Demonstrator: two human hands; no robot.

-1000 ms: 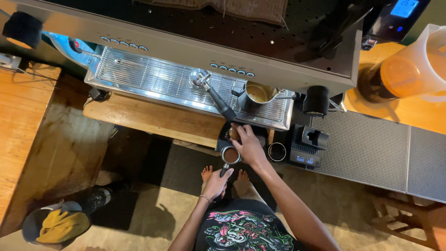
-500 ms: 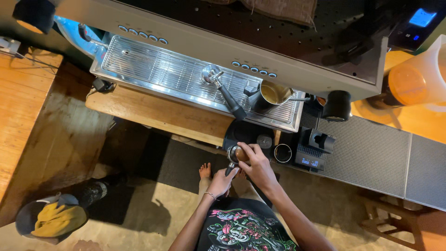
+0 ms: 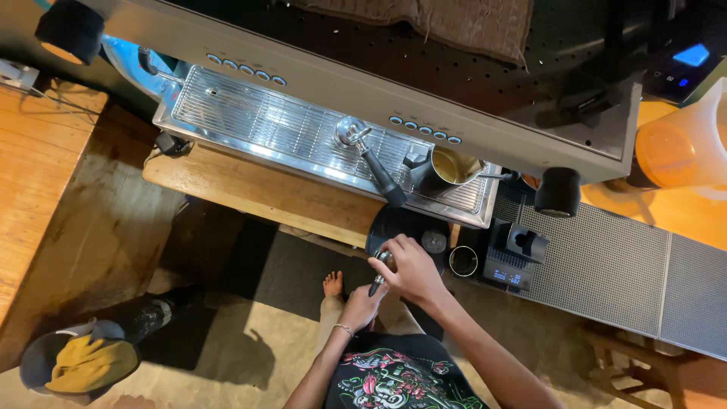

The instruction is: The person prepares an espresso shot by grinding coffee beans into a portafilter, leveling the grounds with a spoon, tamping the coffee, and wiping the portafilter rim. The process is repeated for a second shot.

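Two hands meet over a portafilter point(image 3: 381, 266), held just off the front edge of the wooden worktop point(image 3: 257, 189), above the floor. Most of the view is filled by a long steel espresso machine point(image 3: 318, 83), its ribbed drip tray point(image 3: 265, 129) lying along the worktop. A brown cloth point(image 3: 454, 26) is laid on the machine's dark top. A second portafilter point(image 3: 367, 155) is locked in the machine, its black handle pointing toward the person, and a steel milk jug point(image 3: 447, 168) stands on the tray just beside it. An orange plastic jug point(image 3: 681, 148) is seen at the far right. A black mat point(image 3: 405, 227) lies at the worktop edge, with a small black scale point(image 3: 509, 261) and a metal ring point(image 3: 463, 261) close to its right. The right hand point(image 3: 413, 269) is laid over the portafilter's basket, its grip curled down around the rim. The left hand point(image 3: 362, 307) is closed around the handle from below, its grip pressed tight. A small blue-lit screen point(image 3: 691, 55) glows at the upper right.
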